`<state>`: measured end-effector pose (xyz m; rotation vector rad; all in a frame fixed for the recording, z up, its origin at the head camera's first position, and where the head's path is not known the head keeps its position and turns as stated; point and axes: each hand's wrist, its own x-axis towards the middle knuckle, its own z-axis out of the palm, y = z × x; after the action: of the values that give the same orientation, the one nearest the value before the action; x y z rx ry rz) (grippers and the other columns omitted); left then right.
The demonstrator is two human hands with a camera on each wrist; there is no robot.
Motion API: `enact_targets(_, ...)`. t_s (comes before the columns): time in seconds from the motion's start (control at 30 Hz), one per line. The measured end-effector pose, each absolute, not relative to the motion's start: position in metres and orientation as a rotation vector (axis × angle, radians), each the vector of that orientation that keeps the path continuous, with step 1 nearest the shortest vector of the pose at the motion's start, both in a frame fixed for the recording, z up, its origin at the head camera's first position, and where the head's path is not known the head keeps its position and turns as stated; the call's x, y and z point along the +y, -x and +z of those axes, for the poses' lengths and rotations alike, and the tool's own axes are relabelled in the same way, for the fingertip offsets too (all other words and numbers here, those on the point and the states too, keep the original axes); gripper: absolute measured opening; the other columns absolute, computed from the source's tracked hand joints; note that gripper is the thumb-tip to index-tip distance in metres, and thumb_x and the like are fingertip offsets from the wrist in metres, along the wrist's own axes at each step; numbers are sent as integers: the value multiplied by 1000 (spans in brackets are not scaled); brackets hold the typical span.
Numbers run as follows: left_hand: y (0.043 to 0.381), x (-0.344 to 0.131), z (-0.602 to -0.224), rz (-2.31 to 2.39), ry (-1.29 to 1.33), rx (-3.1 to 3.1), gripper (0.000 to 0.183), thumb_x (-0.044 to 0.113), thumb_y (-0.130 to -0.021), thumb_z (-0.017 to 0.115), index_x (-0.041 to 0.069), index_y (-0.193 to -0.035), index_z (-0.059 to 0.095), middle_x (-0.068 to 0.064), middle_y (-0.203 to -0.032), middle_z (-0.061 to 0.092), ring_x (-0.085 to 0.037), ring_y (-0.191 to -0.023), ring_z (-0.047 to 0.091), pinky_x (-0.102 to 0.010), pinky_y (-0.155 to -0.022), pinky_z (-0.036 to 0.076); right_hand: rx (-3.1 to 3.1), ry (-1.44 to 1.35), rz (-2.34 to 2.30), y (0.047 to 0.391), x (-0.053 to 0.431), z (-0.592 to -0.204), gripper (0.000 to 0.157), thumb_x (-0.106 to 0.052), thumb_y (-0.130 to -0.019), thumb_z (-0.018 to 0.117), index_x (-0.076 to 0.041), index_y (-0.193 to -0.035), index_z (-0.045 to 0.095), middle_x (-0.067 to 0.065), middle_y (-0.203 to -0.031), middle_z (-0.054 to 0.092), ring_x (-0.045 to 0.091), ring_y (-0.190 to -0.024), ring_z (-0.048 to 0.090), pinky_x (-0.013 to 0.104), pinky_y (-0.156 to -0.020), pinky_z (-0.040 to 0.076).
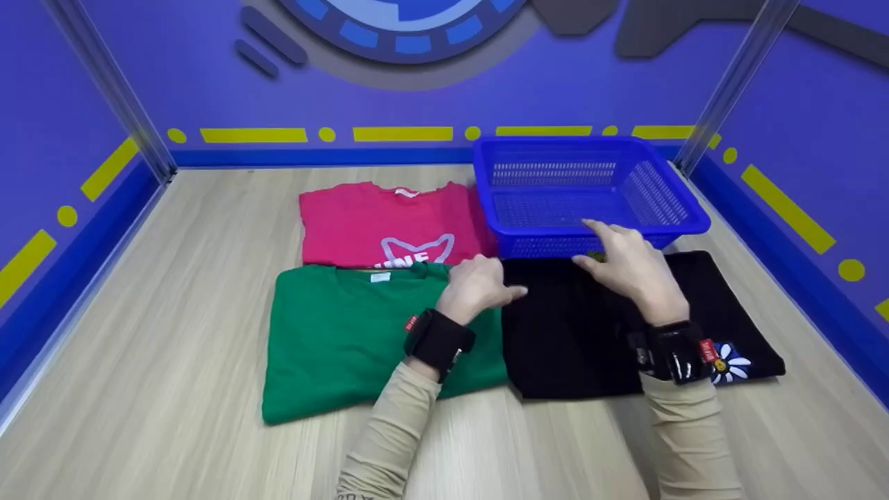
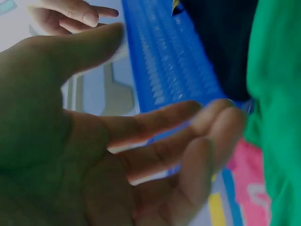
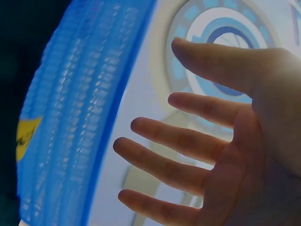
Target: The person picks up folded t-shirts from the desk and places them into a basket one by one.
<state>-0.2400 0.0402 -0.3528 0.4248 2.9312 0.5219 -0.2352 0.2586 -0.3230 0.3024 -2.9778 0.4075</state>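
My left hand (image 1: 476,286) hovers over the right part of a folded green T-shirt (image 1: 333,340), its fingers loosely bent and holding nothing in the left wrist view. Above the folded black T-shirt (image 1: 569,347) is my right hand (image 1: 635,267), near the front rim of a blue plastic basket (image 1: 514,230). Its fingers are spread and relaxed in the right wrist view, with nothing between them. The black shirt lies in front of the basket and shows a white and blue flower print (image 1: 729,364) at its right corner. Part of that shirt is hidden by my right arm.
Behind the green shirt lies a folded pink T-shirt (image 1: 340,226) with a light print, its right edge against the basket. Purple panels (image 1: 417,104) with yellow marks wall the wooden table (image 1: 208,278) at the back and both sides.
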Motion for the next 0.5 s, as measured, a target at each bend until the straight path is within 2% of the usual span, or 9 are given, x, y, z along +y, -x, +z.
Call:
enact_targets(0.17,239,55,-366,393,-410,2860,44,51,-87,60,9,-91,72,-12,-112,67,-29,-103,64,-40,-80,54,-3054,-234,424,238,289,-329,58,-33,-90,62,-2,-137,46,31,-129,54,51,-116,51,64,-91,41)
enact_targets(0.33,239,66,-378,305,-394,2914,41,52,-87,60,13,-87,74,-8,-106,70,-26,-97,66,-37,-72,54,-3160,-136,460,241,328,-337,62,-38,-90,60,5,-131,47,34,-117,57,51,-108,52,62,-89,41)
enact_targets(0.5,238,78,-387,184,-336,2939,40,53,-89,56,18,-94,74,-3,-108,71,-20,-96,66,-33,-66,51,-3208,72,538,237,366,-345,66,-38,-91,57,10,-132,41,39,-130,44,57,-116,43,64,-97,36)
